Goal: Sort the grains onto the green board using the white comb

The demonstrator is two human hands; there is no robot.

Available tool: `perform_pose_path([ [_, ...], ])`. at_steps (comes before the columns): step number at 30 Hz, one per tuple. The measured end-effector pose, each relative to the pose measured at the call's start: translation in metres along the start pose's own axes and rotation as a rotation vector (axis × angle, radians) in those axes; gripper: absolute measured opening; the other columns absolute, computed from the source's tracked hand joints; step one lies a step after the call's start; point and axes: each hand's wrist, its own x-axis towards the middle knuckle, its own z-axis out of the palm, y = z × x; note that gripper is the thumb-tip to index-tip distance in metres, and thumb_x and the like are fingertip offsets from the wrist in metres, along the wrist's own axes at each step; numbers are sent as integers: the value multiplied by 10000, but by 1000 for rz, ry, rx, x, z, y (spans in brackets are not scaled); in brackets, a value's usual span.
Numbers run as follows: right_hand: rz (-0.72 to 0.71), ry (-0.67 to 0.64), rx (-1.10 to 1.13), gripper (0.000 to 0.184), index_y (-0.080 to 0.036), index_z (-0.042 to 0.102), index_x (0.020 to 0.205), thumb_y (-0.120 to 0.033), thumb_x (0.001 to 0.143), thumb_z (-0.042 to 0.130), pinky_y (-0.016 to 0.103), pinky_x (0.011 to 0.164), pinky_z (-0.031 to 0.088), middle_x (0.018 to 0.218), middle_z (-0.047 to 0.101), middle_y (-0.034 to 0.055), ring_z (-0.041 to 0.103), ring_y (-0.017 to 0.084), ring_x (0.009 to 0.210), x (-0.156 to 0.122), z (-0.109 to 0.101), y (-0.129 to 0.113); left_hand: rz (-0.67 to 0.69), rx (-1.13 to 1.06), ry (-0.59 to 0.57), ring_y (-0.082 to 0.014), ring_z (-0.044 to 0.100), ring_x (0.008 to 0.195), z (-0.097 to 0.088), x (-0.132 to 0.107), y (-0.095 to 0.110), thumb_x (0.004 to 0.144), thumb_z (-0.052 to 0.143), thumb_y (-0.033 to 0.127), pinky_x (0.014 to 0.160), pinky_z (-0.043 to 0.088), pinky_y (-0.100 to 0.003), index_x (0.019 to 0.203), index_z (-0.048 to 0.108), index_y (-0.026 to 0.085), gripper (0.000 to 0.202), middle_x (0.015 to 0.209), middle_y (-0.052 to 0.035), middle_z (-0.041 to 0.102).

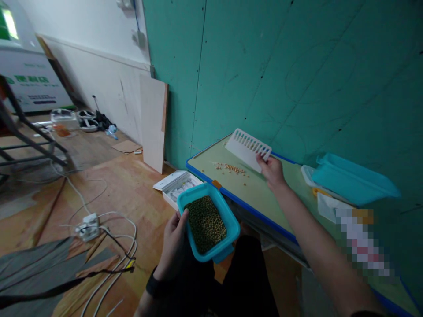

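My left hand (173, 244) grips the near left side of a turquoise tub (228, 215) filled with green beans (205, 223), held just below the table's front edge over my lap. My right hand (272, 169) reaches across the green tabletop (264, 193) and is closed on the right end of a white slotted plastic tray (247, 149), which is tilted up on the table. A scatter of small yellow-orange kernels (233, 168) lies on the table just in front of that tray.
A turquoise bin (353, 179) with a white lid and paper beneath sits on the table at right. A teal wall stands behind. On the wooden floor lie an open white box (176, 187), cables with a power strip (88, 225), a leaning board (153, 121), and clutter at far left.
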Motion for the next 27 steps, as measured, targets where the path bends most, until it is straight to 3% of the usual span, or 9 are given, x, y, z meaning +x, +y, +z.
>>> perform_pose_path([
  [5, -25, 156, -317, 537, -121, 756, 820, -651, 793, 673, 300, 615, 489, 721, 747, 88, 678, 235, 689, -72, -77, -18, 26, 31, 43, -102, 455, 537, -5, 7, -4, 621, 880, 557, 502, 381, -218, 729, 648, 172, 463, 603, 53, 551],
  [9, 24, 177, -473, 531, -137, 764, 780, -649, 816, 629, 310, 591, 476, 694, 747, 110, 684, 250, 650, -119, -106, -21, 67, 42, 42, -95, 432, 529, -4, 13, -5, 670, 851, 555, 496, 355, -212, 708, 602, 185, 448, 590, 67, 509],
  [19, 45, 69, -404, 494, -157, 763, 774, -619, 835, 598, 316, 631, 512, 735, 768, 103, 717, 267, 717, -124, -101, -16, 72, 112, 15, -116, 482, 582, 16, 13, -6, 693, 816, 586, 521, 400, -224, 801, 642, 176, 459, 675, 38, 588],
  [27, 18, 20, -360, 489, -154, 776, 811, -613, 842, 610, 329, 659, 547, 773, 782, 105, 736, 276, 732, -133, -94, -25, 78, 74, -28, -97, 425, 521, 25, 13, -10, 715, 816, 562, 478, 329, -216, 760, 597, 194, 431, 615, 69, 506],
])
